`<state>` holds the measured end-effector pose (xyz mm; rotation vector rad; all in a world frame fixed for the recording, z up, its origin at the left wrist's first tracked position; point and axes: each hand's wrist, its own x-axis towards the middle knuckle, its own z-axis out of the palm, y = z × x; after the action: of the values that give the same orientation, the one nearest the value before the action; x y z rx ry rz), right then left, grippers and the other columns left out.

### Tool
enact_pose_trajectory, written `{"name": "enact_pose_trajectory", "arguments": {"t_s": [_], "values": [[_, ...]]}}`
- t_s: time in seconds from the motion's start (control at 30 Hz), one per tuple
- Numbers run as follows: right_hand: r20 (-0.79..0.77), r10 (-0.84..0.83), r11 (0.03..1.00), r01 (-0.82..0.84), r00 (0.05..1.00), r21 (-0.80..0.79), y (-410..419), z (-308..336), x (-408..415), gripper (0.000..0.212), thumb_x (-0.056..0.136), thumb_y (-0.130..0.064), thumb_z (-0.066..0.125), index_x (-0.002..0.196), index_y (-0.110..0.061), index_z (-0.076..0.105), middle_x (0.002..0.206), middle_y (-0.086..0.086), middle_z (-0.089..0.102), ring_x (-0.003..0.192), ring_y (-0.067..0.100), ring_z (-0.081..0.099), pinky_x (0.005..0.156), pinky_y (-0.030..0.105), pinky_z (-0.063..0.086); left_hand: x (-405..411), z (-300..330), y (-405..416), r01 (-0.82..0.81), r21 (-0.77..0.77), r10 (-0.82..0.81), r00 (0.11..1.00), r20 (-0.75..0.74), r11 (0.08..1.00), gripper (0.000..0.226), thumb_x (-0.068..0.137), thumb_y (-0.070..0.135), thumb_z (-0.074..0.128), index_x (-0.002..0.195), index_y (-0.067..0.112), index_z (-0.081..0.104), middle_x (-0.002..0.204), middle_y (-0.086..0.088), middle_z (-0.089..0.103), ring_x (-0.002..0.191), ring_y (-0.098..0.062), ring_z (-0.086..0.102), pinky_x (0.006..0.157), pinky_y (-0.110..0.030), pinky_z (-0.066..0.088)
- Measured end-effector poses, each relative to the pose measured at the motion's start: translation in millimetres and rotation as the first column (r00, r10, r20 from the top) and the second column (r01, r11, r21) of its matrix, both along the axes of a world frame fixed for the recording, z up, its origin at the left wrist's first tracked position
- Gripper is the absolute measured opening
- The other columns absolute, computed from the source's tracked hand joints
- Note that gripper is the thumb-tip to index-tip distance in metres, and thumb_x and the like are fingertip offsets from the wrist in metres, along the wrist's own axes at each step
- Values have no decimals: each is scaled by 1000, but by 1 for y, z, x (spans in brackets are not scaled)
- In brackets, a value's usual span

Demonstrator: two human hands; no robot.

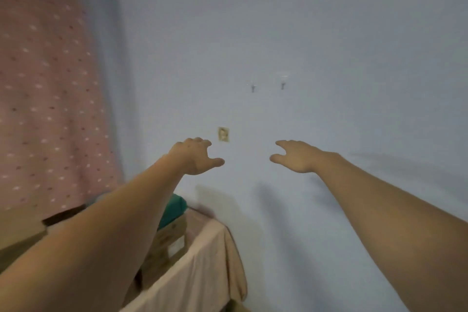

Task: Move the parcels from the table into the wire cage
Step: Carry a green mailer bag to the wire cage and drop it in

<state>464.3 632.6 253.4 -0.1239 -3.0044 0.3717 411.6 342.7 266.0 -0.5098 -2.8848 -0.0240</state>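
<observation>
Both arms reach forward toward the pale blue wall. The left hand (195,157) and right hand (296,157) hang spread, palms down, holding nothing. Low on the left, brown cardboard parcels (167,243), one under a green item (173,210), sit on the cloth-covered worktop (202,268), partly hidden behind the left forearm.

A: What covers your tabletop (202,256)?

B: A beige cloth, matt and softly creased, draped over its edge. On it you have a parcel (166,243) of brown cardboard, dull and papery, bearing a pale paper label, and a green parcel (174,208) with a smoother look; the blur hides its material.

A: And behind?

B: A pink fabric curtain (50,99), matt, dotted. Your wall (329,45) is flat matt paint with two shiny metal hooks (283,85).
</observation>
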Motion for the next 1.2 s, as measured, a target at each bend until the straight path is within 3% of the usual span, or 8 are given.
{"name": "enact_pose_trajectory", "arguments": {"t_s": [0.27,0.57,0.93,1.07,1.2], "values": [[-2,342,939,-342,940,28,-154,-6,-143,79,101,-63,43,167,-25,18,173,5,20,158,27,23,125,47,26,-47,-15,-164,-350,52,349,937,29,935,92,91,81,45,162,24,30,169,-4,29,152,-33,33,122,-54,29],[31,568,817,-569,822,92,-224,-16,-274,76,105,-58,41,167,-20,18,173,7,22,158,27,23,124,46,25,-102,-43,-227,-580,62,576,815,70,813,94,91,81,43,163,21,28,169,-7,29,153,-33,31,123,-52,28],[142,606,780,-620,783,88,-271,-77,-441,77,105,-60,41,166,-19,19,172,7,24,156,29,27,124,47,28,-239,-109,-259,-674,67,657,735,166,736,95,91,83,38,162,19,31,167,-7,33,152,-33,32,122,-51,29],[204,574,807,-590,793,20,-288,-119,-500,80,104,-63,41,166,-19,19,172,7,24,156,29,27,125,47,27,-303,-151,-275,-708,136,653,697,295,693,99,91,84,38,162,15,29,167,-11,32,151,-36,33,121,-52,32],[292,551,832,-544,782,-110,-305,-171,-548,82,103,-65,42,166,-16,21,171,8,26,154,30,32,124,47,29,-354,-197,-282,-765,292,609,638,472,575,107,91,81,46,164,8,19,169,-15,27,151,-37,33,120,-46,33]]}}
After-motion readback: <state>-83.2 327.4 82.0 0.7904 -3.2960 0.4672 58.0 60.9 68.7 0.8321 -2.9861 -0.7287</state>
